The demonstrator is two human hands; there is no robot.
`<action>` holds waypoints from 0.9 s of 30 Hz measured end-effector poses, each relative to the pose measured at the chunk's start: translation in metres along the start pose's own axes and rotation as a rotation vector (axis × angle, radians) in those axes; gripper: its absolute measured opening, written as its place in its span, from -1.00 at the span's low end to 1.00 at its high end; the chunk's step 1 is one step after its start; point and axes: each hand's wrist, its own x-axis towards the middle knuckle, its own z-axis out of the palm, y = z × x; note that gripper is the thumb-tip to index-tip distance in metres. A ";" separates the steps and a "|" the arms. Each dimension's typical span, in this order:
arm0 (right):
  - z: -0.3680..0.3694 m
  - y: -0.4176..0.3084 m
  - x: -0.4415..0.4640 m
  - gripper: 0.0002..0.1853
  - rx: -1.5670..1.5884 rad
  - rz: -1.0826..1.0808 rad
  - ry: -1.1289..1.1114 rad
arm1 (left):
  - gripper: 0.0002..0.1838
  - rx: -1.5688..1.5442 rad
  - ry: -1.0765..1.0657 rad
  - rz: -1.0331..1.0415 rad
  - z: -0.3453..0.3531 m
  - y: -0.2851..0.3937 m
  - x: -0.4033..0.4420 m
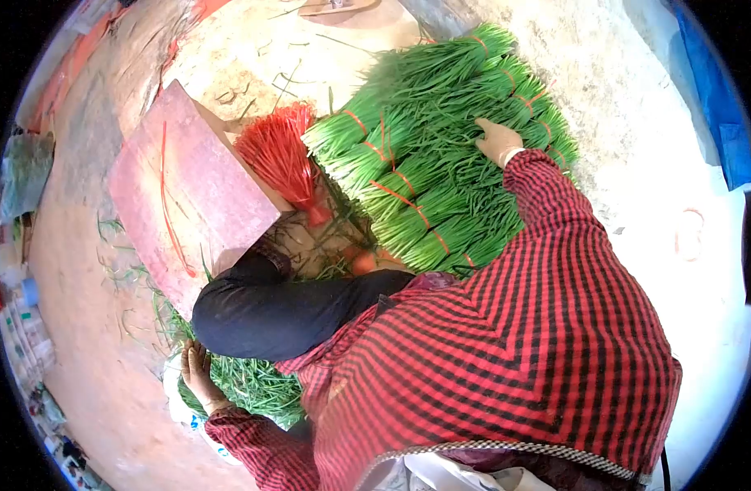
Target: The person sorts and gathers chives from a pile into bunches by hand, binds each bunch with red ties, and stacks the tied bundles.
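My right hand (498, 142) rests on top of a stack of green chive bundles (441, 123), its fingers partly stretched out and nothing seen in its grip. Red ties circle the bundles. To the lower left, my left hand (198, 378) lies with fingers apart at the edge of a heap of loose chives (257, 389) in a white bag (177, 393). A bunch of red strips (281, 151), gathered at one end, lies between the stack and a pinkish block (187, 188).
Two loose red strips (169, 196) lie on the block's top. My bent leg in dark trousers (293, 311) is between the block and the chive heap. Stray green leaves litter the floor (89, 270). A blue sheet (715, 98) hangs or lies at the far right.
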 end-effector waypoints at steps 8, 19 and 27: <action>0.031 -0.044 0.007 -0.73 0.656 -0.031 -0.433 | -0.60 -0.050 0.134 -0.004 -0.012 -0.003 -0.029; -0.073 -0.378 -0.179 -0.67 0.670 -1.151 -0.876 | -0.68 -0.079 0.473 -0.058 -0.137 -0.066 -0.116; -0.018 -0.570 -0.380 -0.62 0.008 -1.800 -0.919 | -0.63 -0.072 0.434 -0.280 -0.231 -0.148 -0.198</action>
